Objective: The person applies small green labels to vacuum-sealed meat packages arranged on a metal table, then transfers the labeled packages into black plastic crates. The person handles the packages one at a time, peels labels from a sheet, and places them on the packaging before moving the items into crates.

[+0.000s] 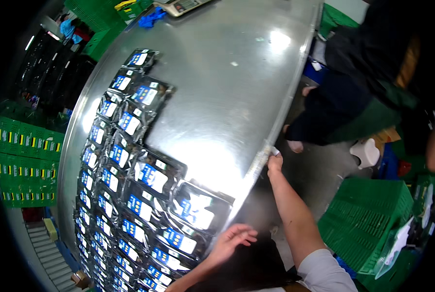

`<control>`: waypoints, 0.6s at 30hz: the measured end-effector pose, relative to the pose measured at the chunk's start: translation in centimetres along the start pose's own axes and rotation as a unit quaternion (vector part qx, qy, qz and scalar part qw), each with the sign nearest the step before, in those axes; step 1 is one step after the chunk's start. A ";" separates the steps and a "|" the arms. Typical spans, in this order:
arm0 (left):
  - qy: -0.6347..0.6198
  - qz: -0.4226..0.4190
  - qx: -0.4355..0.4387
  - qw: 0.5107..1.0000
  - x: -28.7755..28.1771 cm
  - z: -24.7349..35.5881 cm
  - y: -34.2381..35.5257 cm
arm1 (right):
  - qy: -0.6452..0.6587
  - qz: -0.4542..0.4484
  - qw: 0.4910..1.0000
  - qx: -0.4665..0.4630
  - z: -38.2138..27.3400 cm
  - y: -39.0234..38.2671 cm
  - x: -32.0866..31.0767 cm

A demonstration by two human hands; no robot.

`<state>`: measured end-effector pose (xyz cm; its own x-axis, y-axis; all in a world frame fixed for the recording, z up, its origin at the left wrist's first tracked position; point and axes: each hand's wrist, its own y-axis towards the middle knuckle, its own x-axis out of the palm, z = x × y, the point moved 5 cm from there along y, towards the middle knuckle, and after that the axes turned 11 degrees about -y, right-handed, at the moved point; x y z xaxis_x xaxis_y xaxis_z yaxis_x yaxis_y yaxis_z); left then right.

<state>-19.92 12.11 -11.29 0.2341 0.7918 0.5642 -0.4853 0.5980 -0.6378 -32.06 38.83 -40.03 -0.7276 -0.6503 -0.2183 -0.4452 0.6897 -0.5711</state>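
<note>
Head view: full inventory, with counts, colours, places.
Metal table: one, silver, centre
Film-wrapped packages: dozens, black with blue-and-white labels, rows along table's left
Scale: one, pale, table's far end, cut off
Crumpled item: one, blue, beside scale
Crates: many, green, left, upper left, right
Stool: one, white, floor right
Roller conveyor: one, grey, lower left
Other people: at least two, dark clothing right, blue top upper left
Left hand: one, bare, right of nearer packages
Right hand: one, bare, table's right edge
</note>
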 end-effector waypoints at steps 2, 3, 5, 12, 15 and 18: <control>-0.003 0.004 -0.008 1.000 -0.9 1.3 -0.3 | -0.029 -0.104 0.994 0.016 -0.9 1.0 4.9; -0.009 0.002 -0.011 1.000 -1.5 1.5 -0.1 | -0.060 -0.142 0.988 0.011 -1.4 0.8 6.8; -0.020 -0.009 -0.014 1.000 -1.9 1.8 0.1 | -0.110 -0.195 0.975 0.007 -1.3 -0.2 8.5; -0.021 -0.056 -0.023 0.998 -1.0 3.2 1.9 | -0.130 -0.151 0.979 0.045 3.0 -5.3 2.4; -0.004 -0.071 -0.016 0.997 -0.5 2.2 1.8 | -0.101 -0.087 0.988 0.075 2.8 -9.0 -2.3; 0.019 -0.098 -0.033 0.995 0.5 1.2 1.1 | 0.047 -0.099 0.983 0.147 12.1 -10.1 -4.5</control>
<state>-21.32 12.98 -11.11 0.3500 0.6632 0.6615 -0.3712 0.7466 -0.5522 -17.96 30.90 -42.86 -0.6928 -0.7210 -0.0142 -0.4231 0.4223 -0.8017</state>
